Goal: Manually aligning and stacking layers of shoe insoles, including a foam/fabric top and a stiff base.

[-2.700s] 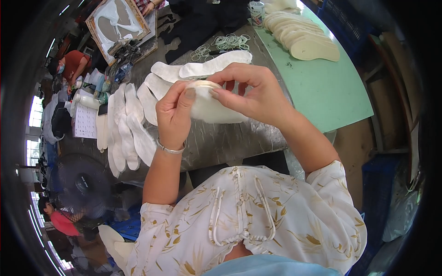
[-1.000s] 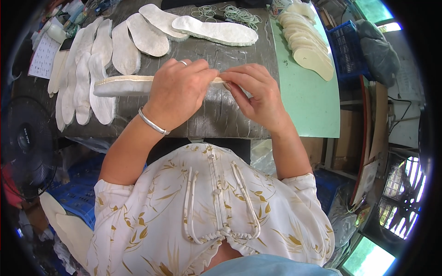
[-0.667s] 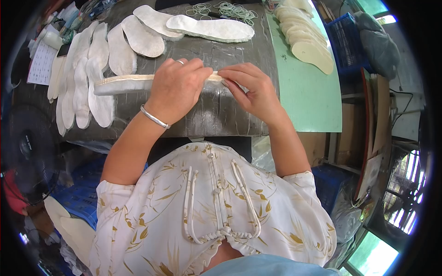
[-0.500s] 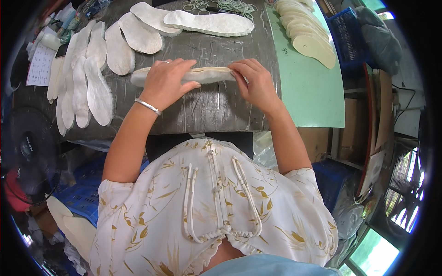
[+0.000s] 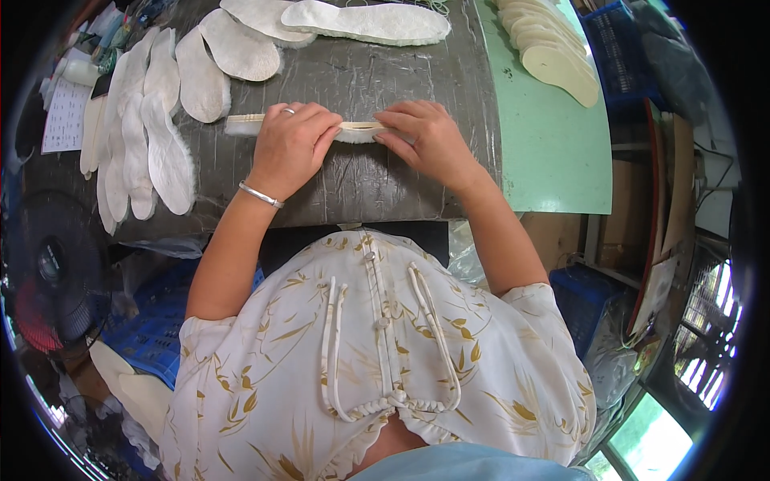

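Note:
Both my hands pinch a fleecy white insole (image 5: 355,135) turned on its edge above the table. My left hand (image 5: 295,144) wears a ring and grips it near its middle, fingers closed; the insole's left end sticks out past the knuckles. My right hand (image 5: 425,144) pinches the right part between thumb and fingers and hides that end. Cream layers show along the upper edge, with white fleece below. Beyond my hands lies a fleecy insole (image 5: 369,22), sole-side up. More white insoles (image 5: 167,152) fan out at the left of the table.
A grey, plastic-covered table (image 5: 337,192) spans the front. On the green board (image 5: 553,172) at right lies an overlapping row of cream insoles (image 5: 553,60). A black fan (image 5: 56,268) stands at left, near a blue crate (image 5: 148,341). Another blue crate (image 5: 609,52) is at far right.
My left hand has moved slightly right and now pinches with its thumb tucked in. My right hand has shifted left along the insole. The whole view has shifted a little.

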`<state>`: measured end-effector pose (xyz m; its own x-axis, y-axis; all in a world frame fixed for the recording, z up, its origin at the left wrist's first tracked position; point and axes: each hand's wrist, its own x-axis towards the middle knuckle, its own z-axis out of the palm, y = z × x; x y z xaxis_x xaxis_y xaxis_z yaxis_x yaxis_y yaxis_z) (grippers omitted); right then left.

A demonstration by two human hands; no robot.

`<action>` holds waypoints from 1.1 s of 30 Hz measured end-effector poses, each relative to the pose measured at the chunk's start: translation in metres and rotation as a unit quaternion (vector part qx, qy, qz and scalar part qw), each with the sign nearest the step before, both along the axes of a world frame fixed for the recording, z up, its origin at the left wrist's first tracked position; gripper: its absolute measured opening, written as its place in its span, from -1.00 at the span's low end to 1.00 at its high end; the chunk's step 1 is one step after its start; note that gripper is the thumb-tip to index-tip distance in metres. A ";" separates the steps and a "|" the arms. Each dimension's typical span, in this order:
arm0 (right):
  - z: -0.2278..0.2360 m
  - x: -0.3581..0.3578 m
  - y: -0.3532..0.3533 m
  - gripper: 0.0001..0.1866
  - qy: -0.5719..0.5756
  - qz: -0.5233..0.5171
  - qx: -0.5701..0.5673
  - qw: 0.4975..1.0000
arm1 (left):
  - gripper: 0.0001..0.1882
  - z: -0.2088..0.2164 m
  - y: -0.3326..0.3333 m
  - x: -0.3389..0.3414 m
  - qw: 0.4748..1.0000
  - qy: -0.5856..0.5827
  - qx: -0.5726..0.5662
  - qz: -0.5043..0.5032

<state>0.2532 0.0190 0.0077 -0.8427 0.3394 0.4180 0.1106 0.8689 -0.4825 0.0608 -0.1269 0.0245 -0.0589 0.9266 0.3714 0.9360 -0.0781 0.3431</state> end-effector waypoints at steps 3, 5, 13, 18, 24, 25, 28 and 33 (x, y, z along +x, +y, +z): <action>-0.007 -0.011 -0.008 -0.79 0.012 0.005 -0.006 1.000 | -0.86 0.001 0.000 0.001 1.000 0.001 0.011 -0.003; -0.005 -0.016 -0.014 -0.82 0.032 0.000 0.009 0.999 | -0.87 -0.001 0.001 0.002 1.000 0.005 0.018 0.000; -0.009 -0.019 -0.016 -0.89 0.022 -0.022 -0.033 0.999 | -0.90 -0.004 0.002 0.001 1.000 0.009 0.021 0.004; -0.003 0.004 0.000 -0.83 -0.012 -0.063 -0.188 0.980 | -0.90 -0.005 -0.002 0.000 1.000 0.004 0.020 0.008; -0.001 0.023 0.012 -0.77 -0.064 -0.089 -0.226 0.968 | -0.91 -0.011 -0.004 0.001 0.999 0.004 0.033 0.017; -0.006 0.027 0.014 -0.76 -0.063 -0.092 -0.245 0.963 | -0.92 -0.011 -0.003 0.002 0.999 0.002 0.033 0.019; -0.010 0.030 0.022 -0.76 -0.079 -0.100 -0.275 0.953 | -0.92 -0.011 -0.004 0.002 0.999 0.005 0.030 0.026; 0.004 0.038 0.023 -0.83 -0.041 -0.079 -0.161 0.983 | -0.66 0.006 -0.002 0.002 0.999 -0.001 0.023 0.038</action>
<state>0.2916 0.0420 0.0114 -0.7955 0.5718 0.2007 0.2809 0.6413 -0.7140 0.0628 -0.1293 0.0307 -0.1294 0.9017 0.4126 0.9393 -0.0219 0.3425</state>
